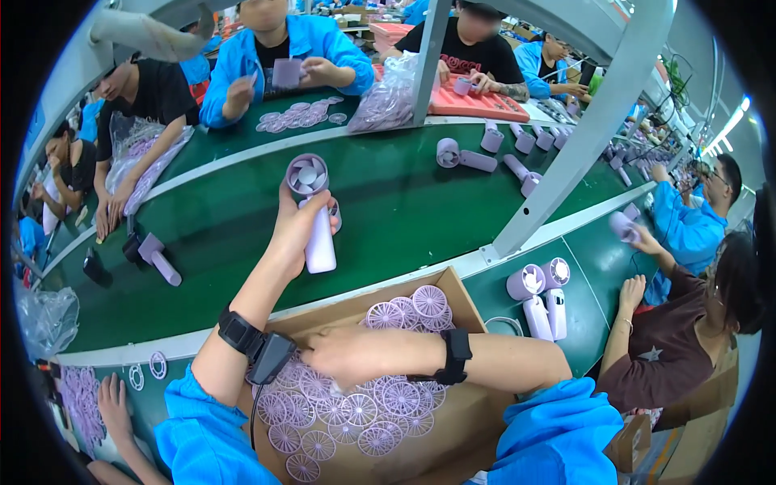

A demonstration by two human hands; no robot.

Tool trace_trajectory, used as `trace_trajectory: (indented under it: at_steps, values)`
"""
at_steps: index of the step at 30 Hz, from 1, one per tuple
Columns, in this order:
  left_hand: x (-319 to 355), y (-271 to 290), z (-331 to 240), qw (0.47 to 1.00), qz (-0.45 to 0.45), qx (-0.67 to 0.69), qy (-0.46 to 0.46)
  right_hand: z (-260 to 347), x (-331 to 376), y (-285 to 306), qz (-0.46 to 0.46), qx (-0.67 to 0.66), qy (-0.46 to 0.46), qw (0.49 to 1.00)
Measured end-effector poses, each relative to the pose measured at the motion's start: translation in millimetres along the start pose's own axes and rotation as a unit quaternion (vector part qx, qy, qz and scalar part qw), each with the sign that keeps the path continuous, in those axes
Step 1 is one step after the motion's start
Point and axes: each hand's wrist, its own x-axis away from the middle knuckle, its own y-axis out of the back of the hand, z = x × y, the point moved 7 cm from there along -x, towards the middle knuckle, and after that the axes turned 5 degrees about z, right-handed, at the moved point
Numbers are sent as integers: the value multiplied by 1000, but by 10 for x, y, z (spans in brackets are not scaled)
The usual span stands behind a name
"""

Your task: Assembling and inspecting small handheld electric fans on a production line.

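My left hand [293, 230] is closed around a light purple handheld fan [320, 242], held upright above the green conveyor belt. The fan's round head [308, 175] has its blades exposed toward me. Below, my right hand [352, 356] reaches across a cardboard box, fingers curled down over a heap of round purple fan grilles [358, 409]. Its fingertips are partly hidden, and what they hold cannot be made out. The cardboard box [465, 295] stands directly in front of me, with grilles piled in its left and far parts.
Several purple fans [477, 160] lie on the green belt [388, 210]; another fan [159, 257] lies at left. Two fans [537, 303] rest right of the box. A grey metal post [566, 153] slants across the right. Co-workers sit opposite and on both sides; a co-worker's hand [115, 408] is at lower left.
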Motion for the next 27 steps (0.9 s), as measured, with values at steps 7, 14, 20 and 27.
trace_trajectory:
  at_steps: [7,14,20,27]
  values:
    - [8,-4,24,1000,-19,1,3,156,-4,-9,43,-69,70,994]
    - [-26,66,5,991,-4,127,-41,-419,311,1060,-136,-470,174,855]
    - [180,-154,-401,960,55,101,-256,-1294,664,1187,-497,-604,-28,622]
    - [374,-250,-544,924,21,-71,-375,-1253,750,1273,-519,-454,-87,719]
